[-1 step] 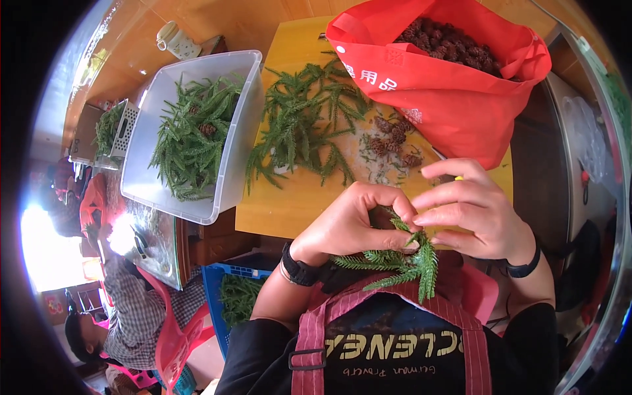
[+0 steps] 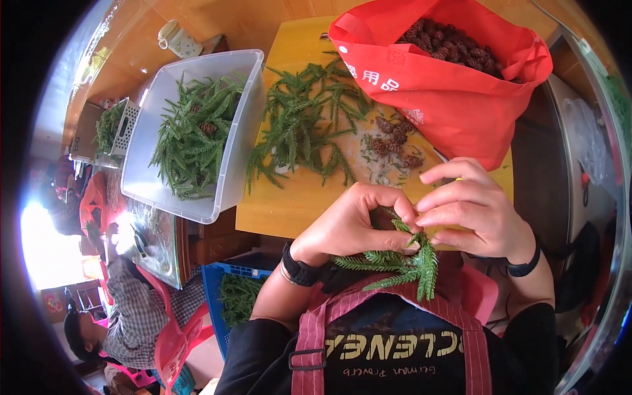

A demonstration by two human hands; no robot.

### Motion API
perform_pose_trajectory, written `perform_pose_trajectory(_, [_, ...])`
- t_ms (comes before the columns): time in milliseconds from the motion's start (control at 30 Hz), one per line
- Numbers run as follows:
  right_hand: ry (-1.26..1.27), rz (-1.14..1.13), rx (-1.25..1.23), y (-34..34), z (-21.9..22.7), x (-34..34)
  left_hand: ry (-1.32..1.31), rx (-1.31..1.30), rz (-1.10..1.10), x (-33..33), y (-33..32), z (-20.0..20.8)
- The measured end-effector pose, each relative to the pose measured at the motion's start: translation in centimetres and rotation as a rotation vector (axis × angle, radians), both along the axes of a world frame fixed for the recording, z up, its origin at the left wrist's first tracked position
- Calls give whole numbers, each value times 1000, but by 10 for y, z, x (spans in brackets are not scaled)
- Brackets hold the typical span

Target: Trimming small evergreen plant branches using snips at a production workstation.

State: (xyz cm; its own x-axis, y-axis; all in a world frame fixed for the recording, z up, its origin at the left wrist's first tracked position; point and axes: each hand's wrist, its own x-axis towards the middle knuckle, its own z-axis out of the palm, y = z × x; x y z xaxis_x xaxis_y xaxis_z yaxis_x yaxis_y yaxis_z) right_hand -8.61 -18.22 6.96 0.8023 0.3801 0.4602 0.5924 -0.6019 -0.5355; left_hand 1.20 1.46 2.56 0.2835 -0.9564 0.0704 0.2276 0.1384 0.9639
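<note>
Orange-brown wood panelling [image 2: 243, 13] with thin seams runs across from eleven to twelve o'clock, behind a yellow worktop [image 2: 266, 214] that spreads from the centre toward twelve. Brown wooden furniture [image 2: 220, 238] shows under its edge at eight. At nine, an opening [image 2: 49, 247], window or doorway hard to tell, is blown out to white, and glare falls on a glossy second table [image 2: 157, 247] just inside it. A pink chair [image 2: 172, 349] stands at half past seven, with pale floor [image 2: 208, 364] beside it. Toward three o'clock are a dark panel [image 2: 543, 155] and a whitish upright surface [image 2: 571, 141].
</note>
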Motion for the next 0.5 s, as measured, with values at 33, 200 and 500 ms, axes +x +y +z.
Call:
perform_pose_trajectory(33, [9, 54, -5, -1, -1, 2, -30, -4, -10, 1, 0, 1])
perform_pose_trajectory(200, [4, -24, 43, 5, -6, 4, 56, 156, 85, -3, 3, 9])
perform_pose_trajectory(500, [224, -277, 123, 10, -6, -7, -685, 88, 363, -10, -1, 15])
